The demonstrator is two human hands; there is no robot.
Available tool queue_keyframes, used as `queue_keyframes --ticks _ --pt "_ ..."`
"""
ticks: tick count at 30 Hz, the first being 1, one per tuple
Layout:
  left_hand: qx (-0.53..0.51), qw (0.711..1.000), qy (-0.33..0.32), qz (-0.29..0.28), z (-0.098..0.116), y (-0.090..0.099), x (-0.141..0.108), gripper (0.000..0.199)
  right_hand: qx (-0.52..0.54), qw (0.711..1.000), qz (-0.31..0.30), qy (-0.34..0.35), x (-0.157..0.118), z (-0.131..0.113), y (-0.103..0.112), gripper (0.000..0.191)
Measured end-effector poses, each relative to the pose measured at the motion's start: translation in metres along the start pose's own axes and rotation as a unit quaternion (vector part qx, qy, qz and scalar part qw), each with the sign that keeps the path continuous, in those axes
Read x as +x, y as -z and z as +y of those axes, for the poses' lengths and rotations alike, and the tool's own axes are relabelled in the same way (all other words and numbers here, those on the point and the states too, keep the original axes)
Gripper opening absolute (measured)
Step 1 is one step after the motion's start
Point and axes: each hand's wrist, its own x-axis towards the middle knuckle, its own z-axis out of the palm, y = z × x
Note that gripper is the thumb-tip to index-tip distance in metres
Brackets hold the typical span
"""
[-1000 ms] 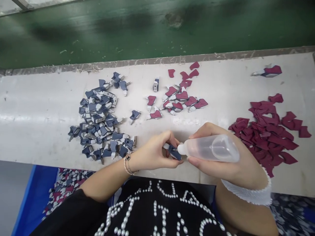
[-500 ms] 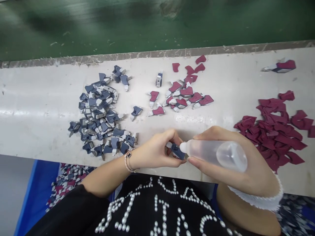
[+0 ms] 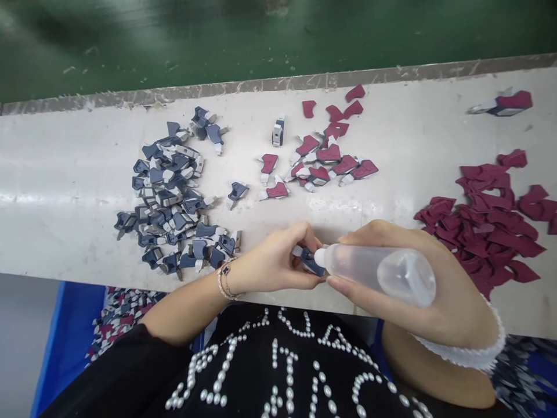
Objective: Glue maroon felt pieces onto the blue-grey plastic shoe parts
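Pinched in my left hand (image 3: 282, 260) is a small dark-blue and grey plastic part (image 3: 311, 262). My right hand (image 3: 418, 278) is wrapped round a translucent squeeze bottle (image 3: 365, 268), tipped on its side. The bottle's white nozzle (image 3: 321, 257) points left and meets or nearly meets the blue part; I cannot tell whether they touch. To the left lies a heap of similar blue and grey parts (image 3: 167, 200). Beyond my hands sits a group of parts with maroon faces (image 3: 328, 153). Loose maroon pieces (image 3: 491, 226) are piled at the right.
A single blue and grey part (image 3: 278, 131) stands near the middle of the white table (image 3: 65, 191), and a maroon-and-blue one (image 3: 505, 103) lies far right. Behind runs a green surface (image 3: 217, 46). A blue bin (image 3: 58, 342) of mixed parts sits below the table's left front edge.
The view has shifted slightly. Both hands keep the same hold, with the bottle's nozzle still at the blue part.
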Motion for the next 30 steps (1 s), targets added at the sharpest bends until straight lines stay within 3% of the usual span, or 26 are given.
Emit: queue_keyframes --ticks 3,12,22,30 --pt "0.02 1.0 -0.003 0.013 -0.0006 -0.0003 0.0002 0.034 -0.025 0.999 0.028 -0.024 -0.001 0.0009 -0.0006 0.016" --pt "-0.018 1.0 -0.005 0.005 0.0016 0.0008 0.0015 0.041 -0.005 1.0 -0.016 0.009 0.0015 0.0 -0.0006 0.016" --pt "0.07 0.997 -0.007 0.017 -0.0016 0.0029 -0.0009 0.037 -0.006 0.999 -0.041 0.009 0.0005 -0.0017 0.0035 0.011" --pt "0.153 0.985 -0.034 0.065 -0.0005 0.0075 -0.0029 0.032 -0.005 0.998 -0.057 -0.007 -0.0026 -0.0008 0.0069 0.013"
